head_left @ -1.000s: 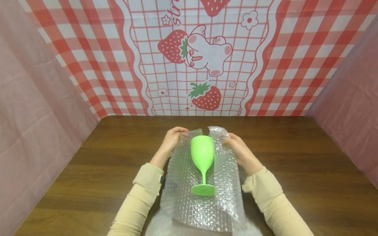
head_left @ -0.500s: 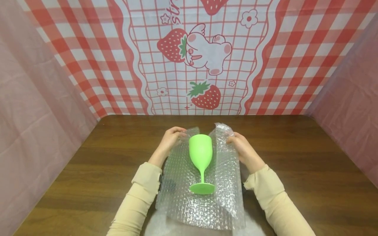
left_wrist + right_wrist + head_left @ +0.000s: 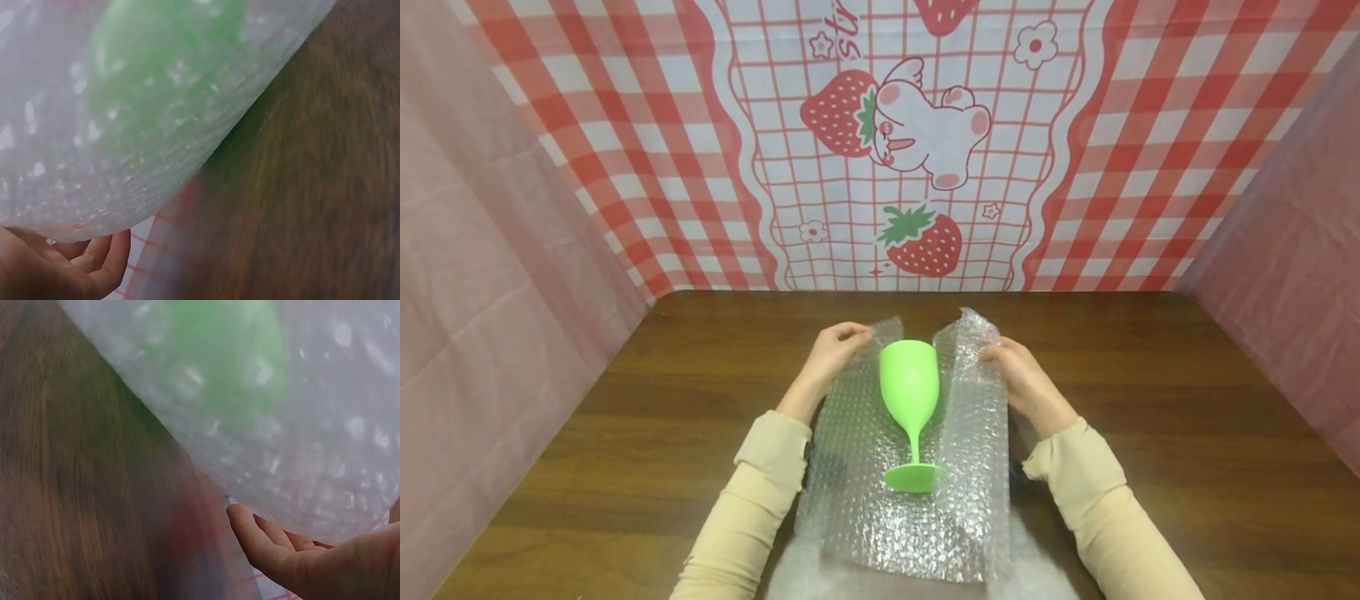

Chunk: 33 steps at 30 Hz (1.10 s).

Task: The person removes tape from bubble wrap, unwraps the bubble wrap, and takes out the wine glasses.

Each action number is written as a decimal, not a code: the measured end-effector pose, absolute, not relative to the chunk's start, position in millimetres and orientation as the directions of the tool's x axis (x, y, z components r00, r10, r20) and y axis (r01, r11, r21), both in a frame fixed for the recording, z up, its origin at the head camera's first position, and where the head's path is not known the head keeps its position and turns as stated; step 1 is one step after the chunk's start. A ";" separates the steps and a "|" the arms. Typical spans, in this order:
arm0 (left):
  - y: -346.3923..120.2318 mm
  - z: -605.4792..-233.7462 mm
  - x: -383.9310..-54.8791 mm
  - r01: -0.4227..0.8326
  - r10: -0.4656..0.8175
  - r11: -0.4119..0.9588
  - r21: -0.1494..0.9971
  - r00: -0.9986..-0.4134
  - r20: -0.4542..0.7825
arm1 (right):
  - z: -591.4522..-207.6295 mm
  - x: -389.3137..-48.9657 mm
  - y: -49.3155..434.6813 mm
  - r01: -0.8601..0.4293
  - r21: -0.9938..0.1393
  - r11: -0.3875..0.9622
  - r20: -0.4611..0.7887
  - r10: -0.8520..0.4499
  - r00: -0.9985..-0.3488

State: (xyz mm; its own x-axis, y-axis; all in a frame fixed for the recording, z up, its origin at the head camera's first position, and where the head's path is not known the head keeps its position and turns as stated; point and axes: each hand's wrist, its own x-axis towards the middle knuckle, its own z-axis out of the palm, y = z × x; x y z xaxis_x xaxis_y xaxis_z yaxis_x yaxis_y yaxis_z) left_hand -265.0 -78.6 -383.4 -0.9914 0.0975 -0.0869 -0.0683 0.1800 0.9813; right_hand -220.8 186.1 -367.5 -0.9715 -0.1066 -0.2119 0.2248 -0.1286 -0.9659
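Note:
A bright green plastic goblet [image 3: 910, 379] lies on a sheet of clear bubble wrap [image 3: 917, 537], its bowl toward the back and its foot toward the person. The left hand [image 3: 831, 358] pinches the wrap's far left corner. At the far right corner, the right hand [image 3: 1026, 383] grips the other raised edge between thumb and fingers. Both sides of the wrap stand lifted beside the goblet. Through the wrap, the goblet shows as a green blur in both wrist views. Fingers [image 3: 112, 262] of the left hand support the wrap's underside in the left wrist view.
A whitish sheet [image 3: 805, 567] lies under the near end of the wrap on the brown wooden table [image 3: 625, 467]. Behind the table hangs a red checked strawberry cloth [image 3: 925, 150], with pink curtains [image 3: 497, 292] at both sides.
The two raised edges of the wrap have parted wider, with the right hand shifting slightly to the right. The goblet now sits slightly further left and farther from the person.

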 end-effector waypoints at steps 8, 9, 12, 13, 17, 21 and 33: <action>-79.9 -384.2 -266.5 -0.105 0.044 0.055 0.993 -0.993 -0.108 | -368.9 -220.8 191.4 0.232 -0.963 -0.138 -0.217 -0.117 -0.969; -80.2 -384.3 -266.6 -0.110 0.038 0.045 0.993 -0.993 -0.112 | -369.1 -220.5 192.2 0.236 -0.963 -0.130 -0.222 -0.114 -0.968; -81.2 -385.0 -267.6 -0.134 0.023 0.008 0.991 -0.991 -0.134 | -369.4 -218.8 194.9 0.245 -0.965 -0.093 -0.235 -0.107 -0.966; -81.6 -385.3 -267.9 -0.142 0.019 0.000 0.990 -0.990 -0.142 | -369.6 -218.5 195.4 0.248 -0.965 -0.086 -0.239 -0.104 -0.965; -84.0 -386.5 -269.6 -0.174 -0.002 -0.012 0.985 -0.985 -0.174 | -370.8 -218.1 197.7 0.260 -0.960 -0.107 -0.248 -0.111 -0.962; -86.9 -387.1 -270.4 -0.198 -0.034 -0.015 0.980 -0.980 -0.198 | -370.6 -218.9 199.0 0.279 -0.949 -0.148 -0.261 -0.132 -0.956; -92.3 -389.8 -274.4 -0.234 -0.050 -0.127 0.964 -0.969 -0.242 | -371.7 -222.8 204.0 0.271 -0.932 -0.240 -0.234 -0.172 -0.957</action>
State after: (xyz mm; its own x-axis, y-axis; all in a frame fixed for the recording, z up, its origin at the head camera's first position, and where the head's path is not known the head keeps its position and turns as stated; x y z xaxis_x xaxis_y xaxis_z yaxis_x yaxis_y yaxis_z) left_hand -274.4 -92.3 -389.8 -0.9690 -0.0498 -0.2421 -0.2343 -0.1275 0.9638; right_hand -222.8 204.0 -371.7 -0.9570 -0.1716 -0.2338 0.2707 -0.2400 -0.9323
